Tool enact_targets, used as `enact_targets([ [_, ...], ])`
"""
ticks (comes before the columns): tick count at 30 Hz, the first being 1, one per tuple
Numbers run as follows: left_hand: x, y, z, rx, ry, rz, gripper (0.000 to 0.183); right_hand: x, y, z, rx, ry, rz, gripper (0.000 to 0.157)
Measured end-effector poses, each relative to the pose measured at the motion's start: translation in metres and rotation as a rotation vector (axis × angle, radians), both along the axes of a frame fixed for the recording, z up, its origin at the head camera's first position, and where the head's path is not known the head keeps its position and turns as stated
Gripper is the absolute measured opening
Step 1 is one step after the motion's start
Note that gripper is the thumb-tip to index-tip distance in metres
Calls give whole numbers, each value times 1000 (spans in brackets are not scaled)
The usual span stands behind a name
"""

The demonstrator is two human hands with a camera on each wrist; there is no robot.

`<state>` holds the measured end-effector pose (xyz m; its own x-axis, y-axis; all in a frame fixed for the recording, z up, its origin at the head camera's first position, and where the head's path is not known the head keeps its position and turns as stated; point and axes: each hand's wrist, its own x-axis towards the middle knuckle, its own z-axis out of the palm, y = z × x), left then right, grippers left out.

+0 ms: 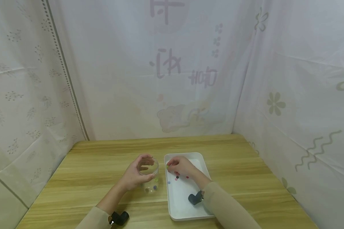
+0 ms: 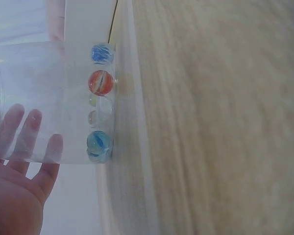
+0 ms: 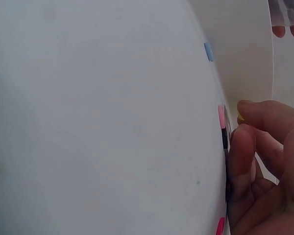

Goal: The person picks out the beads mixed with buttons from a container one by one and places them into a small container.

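My left hand (image 1: pixel 136 175) grips a clear, open-topped jar (image 1: pixel 147 183) around its upper part, upright on the table. Glass marbles lie at the jar's bottom in the left wrist view, among them an orange-red marble (image 2: pixel 101 82), a blue marble (image 2: pixel 102 53) and a teal marble (image 2: pixel 98 142). Over the tray's left rim, my right hand (image 1: pixel 182 166) pinches a small yellow-green piece (image 3: pixel 240 116), mostly hidden by the fingertips. Small flat discs lie in the white tray (image 1: pixel 179 203): a light blue disc (image 3: pixel 208 52), a pink disc (image 3: pixel 221 116), a black disc (image 1: pixel 177 177) and a red disc (image 1: pixel 187 177).
The wooden table (image 1: pixel 109 165) carries the jar and, to its right, the tray with its low raised rim. Patterned pale curtains (image 1: pixel 126 79) hang behind and at both sides. Each wrist wears a black camera; the right camera (image 1: pixel 195 197) hangs over the tray.
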<state>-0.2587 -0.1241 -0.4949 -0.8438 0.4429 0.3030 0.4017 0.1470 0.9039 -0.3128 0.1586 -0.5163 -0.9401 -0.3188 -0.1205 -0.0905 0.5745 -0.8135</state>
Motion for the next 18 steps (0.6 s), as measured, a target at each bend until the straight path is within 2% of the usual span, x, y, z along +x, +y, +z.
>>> enact_targets([
  [8,-1,0,1,-2,-9,-3,68,0,-1,7,-41,-18,-7,20],
  [18,-1,1,2,-2,-22,-1,68,1,1,19,-4,0,-31,21],
])
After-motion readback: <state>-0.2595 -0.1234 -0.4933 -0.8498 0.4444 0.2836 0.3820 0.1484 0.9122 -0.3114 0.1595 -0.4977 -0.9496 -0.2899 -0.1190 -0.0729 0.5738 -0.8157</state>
